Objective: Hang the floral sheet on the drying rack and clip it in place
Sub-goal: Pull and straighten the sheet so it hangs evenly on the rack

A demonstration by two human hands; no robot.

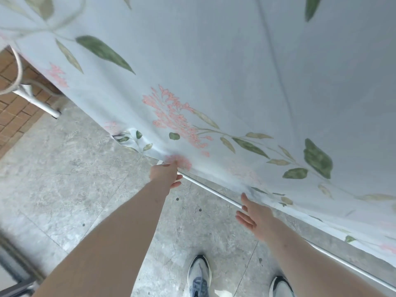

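While your left hand (166, 173) pinches the sheet (214, 82) hem at the near rail (214, 192), your right hand (251, 213) hangs with fingers spread and straight, holding nothing, just beside the hem further along. Sheet lies draped over the rack, ahead of and above both hands. Rail's long axis runs from upper left to lower right. Count: one sheet, one near rail, two hands, no clips in view. Left hand nearer the corner.

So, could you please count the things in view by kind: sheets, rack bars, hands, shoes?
floral sheet: 1
white rack bars: 2, the near one and the far one
hands: 2, left hand, right hand
shoes: 2, and
Total: 7
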